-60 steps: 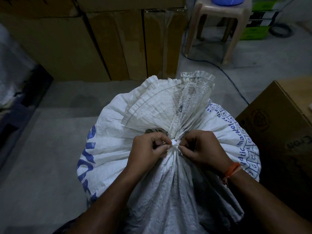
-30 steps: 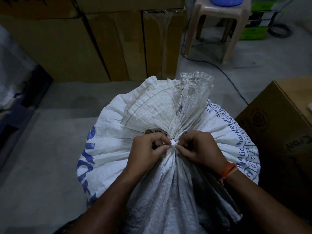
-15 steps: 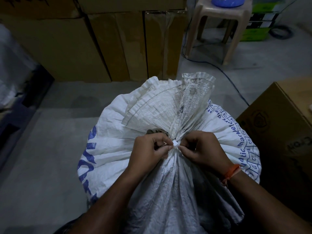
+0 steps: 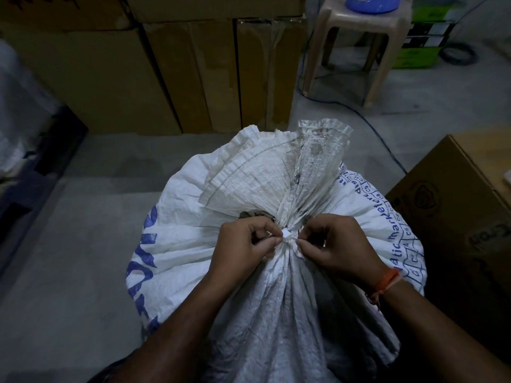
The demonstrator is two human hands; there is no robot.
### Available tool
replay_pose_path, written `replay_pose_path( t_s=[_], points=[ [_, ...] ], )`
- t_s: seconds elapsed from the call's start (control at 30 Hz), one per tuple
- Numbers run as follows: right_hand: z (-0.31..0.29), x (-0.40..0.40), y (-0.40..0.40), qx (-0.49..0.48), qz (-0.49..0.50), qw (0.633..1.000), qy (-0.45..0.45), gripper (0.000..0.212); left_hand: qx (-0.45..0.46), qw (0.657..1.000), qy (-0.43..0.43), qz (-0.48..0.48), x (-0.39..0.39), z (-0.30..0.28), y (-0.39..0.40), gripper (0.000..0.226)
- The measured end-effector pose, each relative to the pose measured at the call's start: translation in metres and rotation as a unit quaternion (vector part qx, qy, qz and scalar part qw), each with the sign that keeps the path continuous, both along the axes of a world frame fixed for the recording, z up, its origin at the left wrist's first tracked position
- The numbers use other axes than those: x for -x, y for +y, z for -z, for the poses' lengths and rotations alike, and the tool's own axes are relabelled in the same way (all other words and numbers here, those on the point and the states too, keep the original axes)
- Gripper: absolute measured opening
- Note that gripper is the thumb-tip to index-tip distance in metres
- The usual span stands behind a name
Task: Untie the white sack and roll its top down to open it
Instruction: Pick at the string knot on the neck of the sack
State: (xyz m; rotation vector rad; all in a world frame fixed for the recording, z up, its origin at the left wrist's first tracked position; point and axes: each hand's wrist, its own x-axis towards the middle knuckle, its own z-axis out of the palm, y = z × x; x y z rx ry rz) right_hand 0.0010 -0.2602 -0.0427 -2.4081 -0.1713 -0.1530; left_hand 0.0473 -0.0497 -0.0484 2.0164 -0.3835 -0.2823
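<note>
In the head view a full white sack (image 4: pixel 193 244) with blue print stands on the grey floor (image 4: pixel 69 258), near and central, its top gathered into a tight neck and fanned out beyond it. A small white knot (image 4: pixel 287 235) sits at that neck, still tied. The left hand (image 4: pixel 243 244) has its grip curled, thumb and forefinger pinching the tie just left of the knot; the right hand (image 4: pixel 336 248), with an orange wristband (image 4: pixel 385 281), pinches the tie just right of it. Cardboard boxes (image 4: pixel 171 78) stand stacked at the far side, another box (image 4: pixel 456 211) at the right, and a plastic stool (image 4: pixel 356 48) far right with a blue object (image 4: pixel 370 2) on top.
</note>
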Motion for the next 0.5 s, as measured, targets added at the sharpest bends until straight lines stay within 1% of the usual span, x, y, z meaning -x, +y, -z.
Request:
replay_pose_path(
  t_s=[0.23, 0.5],
  points=[
    [0.0065, -0.0062, 0.0099, 0.005, -0.006, 1.000, -0.003, 0.011, -0.007, 1.000, 0.004, 0.001, -0.0002, 0.0017, -0.0002, 0.012],
    [0.0019, -0.0033, 0.0033, -0.009, -0.027, 1.000, 0.004, 0.017, -0.007, 1.000, 0.004, 0.003, -0.0007, 0.0020, -0.0001, 0.011]
  ],
)
